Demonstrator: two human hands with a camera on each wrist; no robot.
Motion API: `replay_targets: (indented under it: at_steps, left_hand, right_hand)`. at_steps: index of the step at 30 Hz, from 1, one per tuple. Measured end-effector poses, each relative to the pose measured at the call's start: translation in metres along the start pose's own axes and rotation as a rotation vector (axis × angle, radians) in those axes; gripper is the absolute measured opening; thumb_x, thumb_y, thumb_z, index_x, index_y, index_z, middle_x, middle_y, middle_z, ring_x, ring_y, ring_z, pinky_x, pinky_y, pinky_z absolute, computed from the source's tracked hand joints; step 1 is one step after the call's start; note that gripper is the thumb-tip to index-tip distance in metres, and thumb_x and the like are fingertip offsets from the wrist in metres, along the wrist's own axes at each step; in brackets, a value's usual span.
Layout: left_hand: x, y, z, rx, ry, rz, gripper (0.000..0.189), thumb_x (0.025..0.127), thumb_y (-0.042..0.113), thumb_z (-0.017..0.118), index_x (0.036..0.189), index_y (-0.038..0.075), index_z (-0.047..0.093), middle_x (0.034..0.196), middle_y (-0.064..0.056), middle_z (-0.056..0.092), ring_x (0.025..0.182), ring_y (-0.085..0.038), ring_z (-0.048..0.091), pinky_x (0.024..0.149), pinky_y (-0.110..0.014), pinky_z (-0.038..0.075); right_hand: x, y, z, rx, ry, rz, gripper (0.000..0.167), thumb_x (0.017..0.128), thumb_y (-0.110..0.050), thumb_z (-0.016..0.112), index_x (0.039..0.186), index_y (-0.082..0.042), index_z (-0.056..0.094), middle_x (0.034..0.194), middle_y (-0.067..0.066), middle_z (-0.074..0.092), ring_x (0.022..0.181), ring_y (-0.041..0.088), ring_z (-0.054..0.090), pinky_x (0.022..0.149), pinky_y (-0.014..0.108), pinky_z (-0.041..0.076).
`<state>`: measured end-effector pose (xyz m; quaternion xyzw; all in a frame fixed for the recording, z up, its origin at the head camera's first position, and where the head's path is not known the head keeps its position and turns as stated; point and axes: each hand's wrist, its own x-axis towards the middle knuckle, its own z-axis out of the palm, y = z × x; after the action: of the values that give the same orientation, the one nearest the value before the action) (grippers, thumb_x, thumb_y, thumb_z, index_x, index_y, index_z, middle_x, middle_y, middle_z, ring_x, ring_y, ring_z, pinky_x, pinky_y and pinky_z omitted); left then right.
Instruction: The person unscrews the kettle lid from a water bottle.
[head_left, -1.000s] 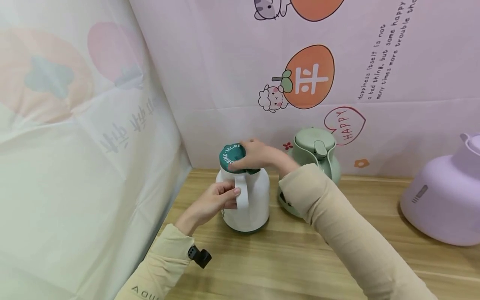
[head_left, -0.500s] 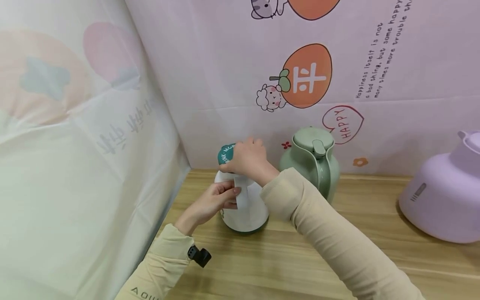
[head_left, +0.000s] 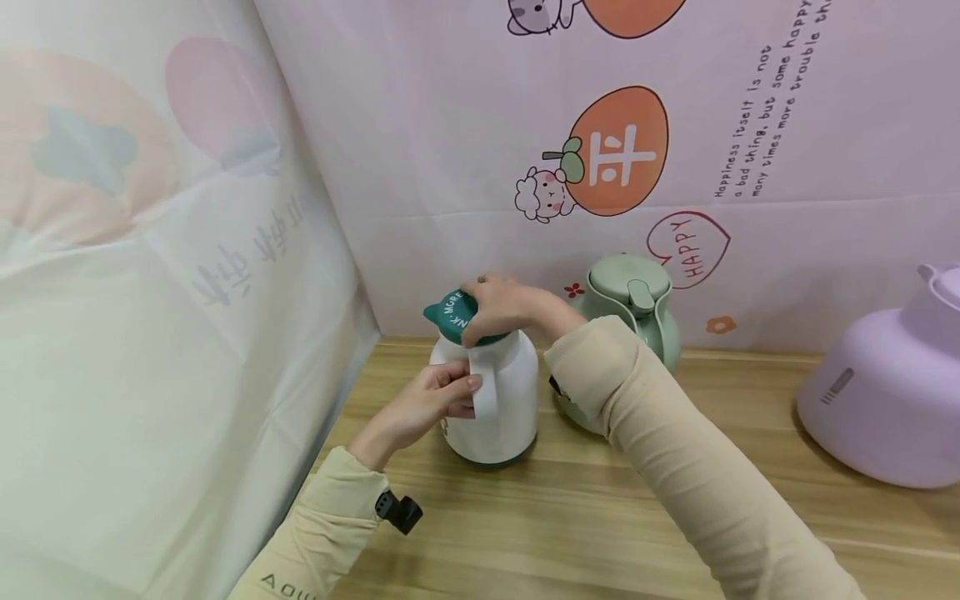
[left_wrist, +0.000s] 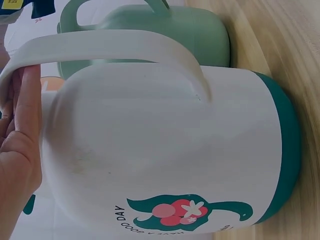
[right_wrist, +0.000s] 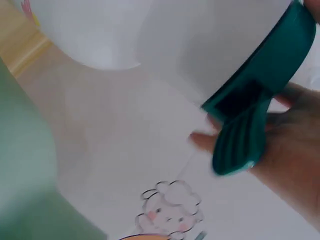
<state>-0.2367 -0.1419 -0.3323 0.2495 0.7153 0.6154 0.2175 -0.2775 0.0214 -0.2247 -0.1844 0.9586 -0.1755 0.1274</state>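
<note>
A white thermos jug [head_left: 513, 404] with a dark green base stands upright on the wooden table. My left hand [head_left: 423, 408] holds its white handle [head_left: 484, 392]; in the left wrist view the fingers [left_wrist: 27, 100] reach under the handle's upper end. On top of the jug, my right hand [head_left: 506, 308] grips the round green lid [head_left: 454, 313] with white lettering. A pointed part of the lid juts out to the left. The right wrist view shows a ribbed green tab [right_wrist: 242, 140] beside the right hand. The palm hides part of the lid.
Close behind the right forearm stands a light green thermos jug [head_left: 630, 279], partly covered by the sleeve. A lilac jug [head_left: 892, 400] is at the far right. Printed cloth [head_left: 450, 167] hangs behind and along the left side of the table [head_left: 525, 533].
The lid has turned on the jug, and its pointed part now shows at the left. My right hand swung over the lid and back again. The left hand keeps its hold.
</note>
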Motion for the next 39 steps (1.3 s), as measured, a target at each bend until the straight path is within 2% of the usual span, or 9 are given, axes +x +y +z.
replay_targets:
  at_steps: [4, 7, 11, 18, 22, 25, 28, 34, 39]
  left_hand:
    - [0.000, 0.000, 0.000, 0.001, 0.001, 0.007, 0.038, 0.102, 0.022, 0.045, 0.124, -0.007, 0.048, 0.103, 0.003, 0.057, 0.097, -0.005, 0.061, 0.091, -0.032, 0.055]
    - [-0.001, 0.001, 0.000, 0.011, 0.012, 0.004, 0.025, 0.102, 0.021, 0.045, 0.109, -0.001, 0.052, 0.092, 0.006, 0.053, 0.092, -0.005, 0.059, 0.089, -0.031, 0.055]
    - [-0.001, 0.001, 0.000, 0.031, 0.016, -0.006, 0.021, 0.102, 0.021, 0.044, 0.105, 0.002, 0.053, 0.089, 0.004, 0.050, 0.092, -0.006, 0.058, 0.090, -0.032, 0.055]
    - [-0.002, -0.001, -0.002, 0.020, 0.006, -0.016, 0.047, 0.102, 0.025, 0.044, 0.136, -0.008, 0.042, 0.115, -0.006, 0.056, 0.103, -0.006, 0.059, 0.095, -0.035, 0.053]
    - [-0.002, -0.001, -0.002, -0.024, 0.006, -0.027, 0.042, 0.101, 0.023, 0.045, 0.131, -0.007, 0.046, 0.110, -0.001, 0.058, 0.097, -0.005, 0.060, 0.091, -0.030, 0.054]
    - [-0.003, -0.001, -0.003, -0.045, 0.007, -0.029, 0.038, 0.101, 0.024, 0.046, 0.124, -0.007, 0.048, 0.098, 0.005, 0.056, 0.092, -0.005, 0.060, 0.088, -0.026, 0.054]
    - [-0.004, -0.001, -0.004, -0.059, 0.003, -0.033, 0.040, 0.101, 0.026, 0.045, 0.123, -0.007, 0.048, 0.096, 0.008, 0.057, 0.092, -0.004, 0.060, 0.087, -0.025, 0.054]
    - [-0.006, -0.004, -0.005, -0.143, -0.010, -0.033, 0.048, 0.103, 0.030, 0.039, 0.129, -0.010, 0.045, 0.097, 0.008, 0.062, 0.091, -0.003, 0.062, 0.085, -0.021, 0.055]
    - [-0.007, -0.005, -0.004, -0.228, -0.012, -0.033, 0.036, 0.103, 0.026, 0.039, 0.122, -0.001, 0.052, 0.097, 0.008, 0.064, 0.090, -0.004, 0.062, 0.082, -0.020, 0.055]
  right_hand:
    - [-0.002, -0.011, 0.010, -0.112, 0.155, 0.113, 0.084, 0.081, -0.067, 0.057, 0.139, -0.009, 0.041, 0.135, 0.019, 0.043, 0.122, 0.034, 0.042, 0.100, 0.048, 0.045]
    - [-0.003, -0.017, 0.016, -0.191, 0.220, 0.190, 0.087, 0.078, -0.073, 0.056, 0.133, -0.006, 0.047, 0.128, 0.019, 0.048, 0.118, 0.033, 0.045, 0.098, 0.047, 0.047]
    - [-0.003, -0.013, 0.012, -0.191, 0.181, 0.146, 0.078, 0.081, -0.062, 0.060, 0.132, -0.004, 0.049, 0.129, 0.019, 0.049, 0.117, 0.033, 0.046, 0.097, 0.046, 0.048]
    - [-0.001, 0.003, -0.001, -0.027, 0.024, -0.070, 0.076, 0.083, -0.037, 0.061, 0.149, -0.010, 0.032, 0.153, 0.017, 0.031, 0.132, 0.034, 0.037, 0.107, 0.051, 0.039]
    - [-0.004, 0.004, 0.003, -0.017, 0.099, -0.043, 0.077, 0.085, -0.052, 0.060, 0.146, -0.010, 0.037, 0.149, 0.018, 0.035, 0.131, 0.036, 0.038, 0.107, 0.050, 0.039]
    - [-0.007, -0.001, 0.009, -0.117, 0.199, 0.022, 0.084, 0.081, -0.066, 0.059, 0.139, -0.008, 0.045, 0.136, 0.020, 0.044, 0.122, 0.035, 0.041, 0.104, 0.047, 0.041]
    - [-0.009, -0.004, 0.012, -0.200, 0.236, 0.069, 0.087, 0.077, -0.070, 0.060, 0.137, -0.008, 0.049, 0.130, 0.019, 0.047, 0.118, 0.033, 0.042, 0.103, 0.044, 0.042]
    - [-0.011, -0.002, 0.005, -0.135, 0.159, 0.044, 0.077, 0.081, -0.058, 0.064, 0.141, -0.012, 0.047, 0.136, 0.017, 0.047, 0.122, 0.033, 0.038, 0.099, 0.046, 0.046]
    - [-0.011, 0.001, 0.000, -0.073, 0.078, -0.017, 0.074, 0.085, -0.044, 0.064, 0.146, -0.011, 0.039, 0.150, 0.016, 0.037, 0.132, 0.036, 0.031, 0.104, 0.052, 0.042]
